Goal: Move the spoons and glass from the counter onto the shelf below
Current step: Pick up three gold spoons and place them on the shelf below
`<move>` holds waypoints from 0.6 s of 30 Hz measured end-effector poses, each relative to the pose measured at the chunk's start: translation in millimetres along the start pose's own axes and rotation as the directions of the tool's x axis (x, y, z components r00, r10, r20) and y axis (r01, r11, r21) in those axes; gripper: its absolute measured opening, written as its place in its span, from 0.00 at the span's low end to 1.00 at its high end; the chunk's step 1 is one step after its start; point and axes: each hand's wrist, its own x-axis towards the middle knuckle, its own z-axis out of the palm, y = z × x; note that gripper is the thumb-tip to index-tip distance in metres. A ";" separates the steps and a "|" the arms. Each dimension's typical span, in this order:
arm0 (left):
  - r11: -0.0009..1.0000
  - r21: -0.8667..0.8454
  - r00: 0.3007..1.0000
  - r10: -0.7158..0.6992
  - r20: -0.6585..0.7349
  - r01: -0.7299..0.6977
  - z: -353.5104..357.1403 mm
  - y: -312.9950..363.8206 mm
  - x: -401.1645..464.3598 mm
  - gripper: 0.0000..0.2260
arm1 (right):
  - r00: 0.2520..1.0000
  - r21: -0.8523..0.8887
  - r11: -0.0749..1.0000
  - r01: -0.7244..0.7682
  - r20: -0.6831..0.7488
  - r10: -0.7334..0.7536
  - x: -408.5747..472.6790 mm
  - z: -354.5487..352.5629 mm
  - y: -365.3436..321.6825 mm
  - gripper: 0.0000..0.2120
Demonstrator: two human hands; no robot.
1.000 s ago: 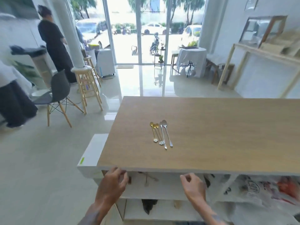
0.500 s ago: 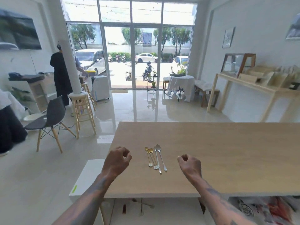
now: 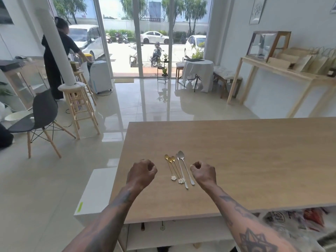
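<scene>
Several spoons lie side by side on the wooden counter [image 3: 236,151]: three small gold spoons [image 3: 172,168] with flower-shaped ends and two longer silver spoons [image 3: 183,168]. My left hand [image 3: 141,172] hovers just left of them, fingers curled into a loose fist with nothing in it. My right hand [image 3: 203,172] hovers just right of them, curled the same way and also holding nothing. Under the counter's near edge the white shelf [image 3: 181,231] shows, with the handle of a utensil [image 3: 162,226] lying on it. No glass is in view.
A white box [image 3: 94,191] juts out left of the counter. Printed bags [image 3: 294,220] fill the shelf space at right. Beyond stand a dark chair [image 3: 36,119], wooden stools [image 3: 78,106], a person in black [image 3: 54,57] and a wooden side table [image 3: 283,82].
Both hands rose from the shelf edge under the counter to above the countertop and drew in beside the spoons. The view lifted from the shelf toward the room. The spoons have not moved.
</scene>
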 end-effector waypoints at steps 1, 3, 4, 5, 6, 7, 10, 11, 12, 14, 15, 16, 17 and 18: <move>1.000 0.001 1.000 -0.010 0.012 0.010 6.7 -1.0 4.0 0.09 | 1.000 -0.008 1.000 -0.001 0.014 0.001 5.8 5.0 1.6 0.10; 0.999 0.003 0.999 -0.035 0.042 0.035 20.5 -2.6 10.5 0.09 | 0.999 -0.025 1.000 0.000 0.047 0.001 17.9 14.6 5.9 0.09; 0.999 0.006 0.997 -0.052 0.057 0.051 27.7 -2.8 13.5 0.09 | 0.998 -0.035 0.999 0.001 0.064 0.002 24.0 18.8 8.3 0.09; 0.998 0.005 0.995 -0.068 0.072 0.068 34.9 -2.8 16.4 0.10 | 0.997 -0.047 0.999 0.001 0.082 0.003 29.8 23.0 10.9 0.10; 0.996 0.003 0.993 -0.084 0.088 0.084 41.6 -2.3 19.3 0.10 | 0.995 -0.061 0.998 0.003 0.098 0.003 35.3 26.9 13.3 0.10; 0.995 0.002 0.990 -0.100 0.104 0.101 48.2 -1.9 22.1 0.10 | 0.993 -0.077 0.997 0.003 0.115 0.006 40.7 30.6 15.7 0.10; 0.989 -0.005 0.981 -0.143 0.135 0.145 65.5 1.3 31.9 0.11 | 0.986 -0.108 0.994 0.009 0.169 0.009 56.4 42.8 21.6 0.09; 0.987 -0.008 0.978 -0.159 0.138 0.161 70.1 2.8 36.0 0.11 | 0.982 -0.114 0.993 0.013 0.186 0.009 61.9 47.0 22.9 0.09; 0.983 -0.011 0.974 -0.178 0.140 0.181 74.3 4.4 40.1 0.11 | 0.980 -0.122 0.992 0.015 0.201 0.010 66.7 50.8 23.8 0.08; 0.974 -0.012 0.964 -0.220 0.146 0.224 82.5 8.2 48.4 0.12 | 0.973 -0.145 0.989 0.026 0.231 0.008 75.9 57.7 24.3 0.08; 0.970 -0.009 0.959 -0.241 0.147 0.245 86.5 10.9 52.7 0.12 | 0.969 -0.156 0.987 0.038 0.248 0.002 80.2 61.1 24.2 0.07; 0.965 -0.007 0.954 -0.260 0.147 0.263 90.3 14.0 57.0 0.12 | 0.964 -0.166 0.985 0.050 0.265 -0.005 84.1 64.3 24.4 0.07; 0.959 -0.004 0.949 -0.279 0.147 0.283 94.2 17.0 61.4 0.13 | 0.961 -0.177 0.982 0.064 0.277 -0.013 87.3 67.1 24.3 0.07; 0.952 0.003 0.942 -0.302 0.149 0.305 97.9 19.9 65.1 0.14 | 0.958 -0.187 0.979 0.079 0.285 -0.023 89.5 69.3 24.6 0.06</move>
